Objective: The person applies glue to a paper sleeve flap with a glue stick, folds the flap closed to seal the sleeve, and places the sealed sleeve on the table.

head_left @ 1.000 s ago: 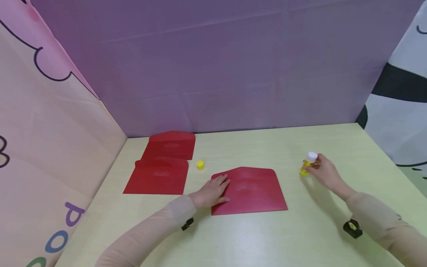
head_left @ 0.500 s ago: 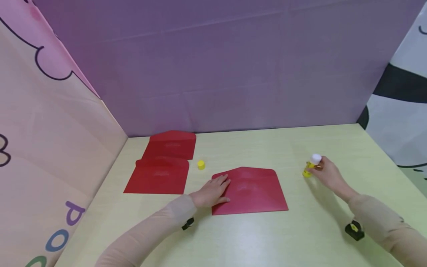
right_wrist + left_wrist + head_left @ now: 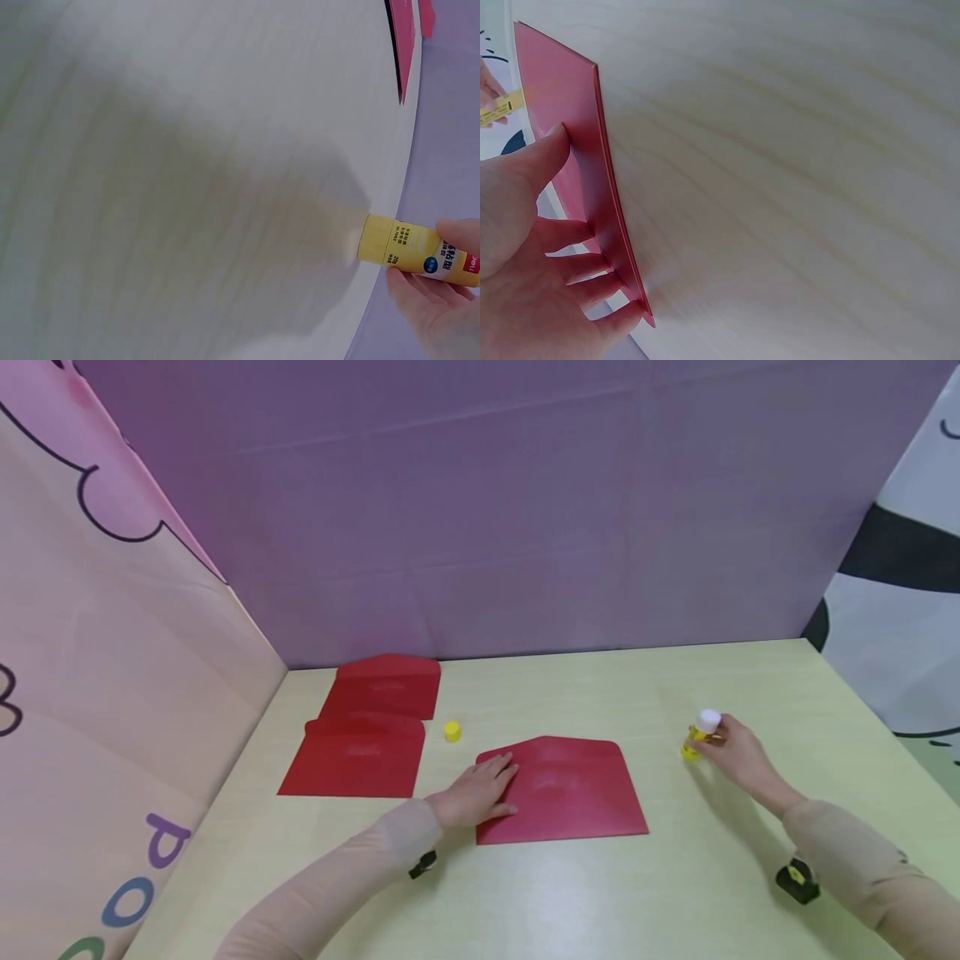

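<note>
My left hand point(image 3: 474, 792) rests with spread, fairly straight fingers on the left side of a red envelope point(image 3: 570, 797), whose flap points away from me. In the left wrist view the thumb and fingertips touch the envelope's point(image 3: 585, 142) surface. At the right, my right hand point(image 3: 738, 758) pinches a yellow glue stick point(image 3: 694, 742) between thumb and fingers. The white top of the glue stick faces up, with no cap on it. In the right wrist view the printed yellow barrel of the glue stick point(image 3: 412, 246) shows, its base close to the table.
Two more red envelopes point(image 3: 348, 760) lie at the left with flaps open, one partly behind the other. A yellow cap point(image 3: 452, 731) stands between them and the middle envelope. A purple backdrop point(image 3: 525, 527) rises behind the pale wooden table point(image 3: 540, 902), with printed panels at both sides.
The right hand has shifted slightly right and nearer to me with the glue stick. The left hand and the envelopes keep their places.
</note>
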Action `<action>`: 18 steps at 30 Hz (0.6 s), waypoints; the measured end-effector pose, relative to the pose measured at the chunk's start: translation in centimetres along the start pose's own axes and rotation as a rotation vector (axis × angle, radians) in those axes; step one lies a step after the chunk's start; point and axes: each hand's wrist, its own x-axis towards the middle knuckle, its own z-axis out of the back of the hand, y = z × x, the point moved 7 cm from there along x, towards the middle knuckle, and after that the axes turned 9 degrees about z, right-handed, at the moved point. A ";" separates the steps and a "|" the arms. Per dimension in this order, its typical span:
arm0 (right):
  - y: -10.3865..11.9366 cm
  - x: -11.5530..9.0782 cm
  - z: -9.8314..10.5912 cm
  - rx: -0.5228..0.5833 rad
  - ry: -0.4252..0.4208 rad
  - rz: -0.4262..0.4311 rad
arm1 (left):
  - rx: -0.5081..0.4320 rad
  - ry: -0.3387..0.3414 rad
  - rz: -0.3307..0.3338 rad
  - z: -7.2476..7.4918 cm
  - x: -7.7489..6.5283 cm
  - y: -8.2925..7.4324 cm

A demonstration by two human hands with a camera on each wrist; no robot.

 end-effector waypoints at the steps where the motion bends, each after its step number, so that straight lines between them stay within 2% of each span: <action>1: 0.0 0.0 0.0 -0.004 -0.003 0.005 | 0.000 0.000 -0.001 0.0 0.0 0.0; 5: 0.1 0.0 0.1 -0.022 -0.006 0.013 | -0.001 0.002 -0.003 0.0 0.0 0.0; 13: 0.7 -0.1 0.3 -0.024 0.024 -0.021 | -0.007 0.002 -0.007 -0.1 0.0 0.0; 18: 2.0 -0.4 1.0 -0.028 -0.038 0.043 | -0.003 0.001 -0.007 -0.2 -0.1 0.0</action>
